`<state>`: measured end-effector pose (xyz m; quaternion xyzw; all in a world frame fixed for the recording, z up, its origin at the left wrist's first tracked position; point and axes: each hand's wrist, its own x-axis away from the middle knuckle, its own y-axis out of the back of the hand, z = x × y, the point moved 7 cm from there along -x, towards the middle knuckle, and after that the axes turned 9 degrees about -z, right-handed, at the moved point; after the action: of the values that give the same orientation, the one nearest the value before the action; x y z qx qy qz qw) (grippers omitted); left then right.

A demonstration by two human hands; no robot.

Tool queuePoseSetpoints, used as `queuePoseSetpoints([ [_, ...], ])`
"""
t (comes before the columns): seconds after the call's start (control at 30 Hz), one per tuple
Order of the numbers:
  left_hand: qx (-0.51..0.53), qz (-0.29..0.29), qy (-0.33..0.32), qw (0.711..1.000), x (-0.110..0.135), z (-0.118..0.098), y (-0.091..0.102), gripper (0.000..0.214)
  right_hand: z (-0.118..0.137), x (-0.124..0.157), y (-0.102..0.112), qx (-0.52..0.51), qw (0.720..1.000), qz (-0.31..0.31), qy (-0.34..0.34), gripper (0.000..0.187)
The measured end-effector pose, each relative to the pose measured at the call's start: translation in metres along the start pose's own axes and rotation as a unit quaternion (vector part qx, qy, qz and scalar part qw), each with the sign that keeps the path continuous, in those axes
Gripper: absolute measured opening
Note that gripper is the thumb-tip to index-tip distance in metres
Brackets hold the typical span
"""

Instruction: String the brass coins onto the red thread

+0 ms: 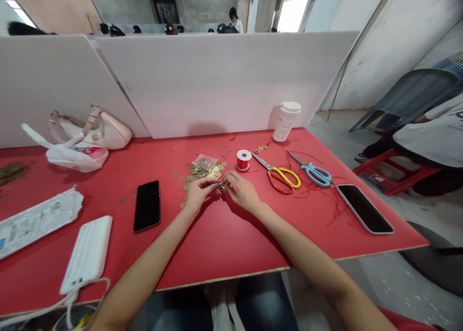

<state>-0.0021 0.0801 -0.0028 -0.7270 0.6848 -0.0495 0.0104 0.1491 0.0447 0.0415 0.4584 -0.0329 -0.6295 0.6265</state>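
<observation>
My left hand (198,193) and my right hand (240,190) meet over the middle of the red table, both with fingers pinched. Between the fingertips is a small brass coin (223,189), gripped by my right hand. Whatever the left fingertips pinch beside it is too small to make out. Just beyond my left hand lies a heap of brass coins (191,178) with a clear plastic bag (205,162) on it. A spool of red cord (243,161) stands beyond my right hand.
To the right lie yellow-and-red scissors (284,179), blue-handled scissors (316,175), loose red cord and a white-edged phone (365,209). A white cup (287,122) stands by the partition (224,80). A black phone (147,206), power bank (87,254) and handbag (108,131) are left.
</observation>
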Motion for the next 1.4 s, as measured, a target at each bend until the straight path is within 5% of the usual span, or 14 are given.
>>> queuePoseSetpoints([
  [0.5, 0.104, -0.025, 0.024, 0.994, -0.005, 0.01, -0.001, 0.044, 0.003, 0.001, -0.001, 0.026, 1.0, -0.011, 0.001, 0.009],
  [0.77, -0.053, 0.02, -0.049, 0.997, 0.003, -0.01, -0.004, 0.025, 0.001, 0.001, -0.006, 0.095, 0.995, 0.011, 0.002, 0.012],
  [1.07, -0.211, 0.022, -0.166, 0.963, 0.005, -0.016, -0.005, 0.011, -0.002, 0.002, -0.018, 0.152, 0.987, 0.048, 0.012, 0.013],
  [1.23, -0.258, 0.031, -0.236, 0.936, 0.012, -0.024, -0.01, 0.01, 0.0, 0.004, -0.02, 0.12, 0.992, 0.025, 0.017, 0.007],
  [1.4, -0.256, 0.026, -0.231, 0.938, 0.01, -0.023, -0.01, 0.01, 0.0, 0.006, -0.018, 0.077, 0.997, 0.003, 0.003, 0.006],
])
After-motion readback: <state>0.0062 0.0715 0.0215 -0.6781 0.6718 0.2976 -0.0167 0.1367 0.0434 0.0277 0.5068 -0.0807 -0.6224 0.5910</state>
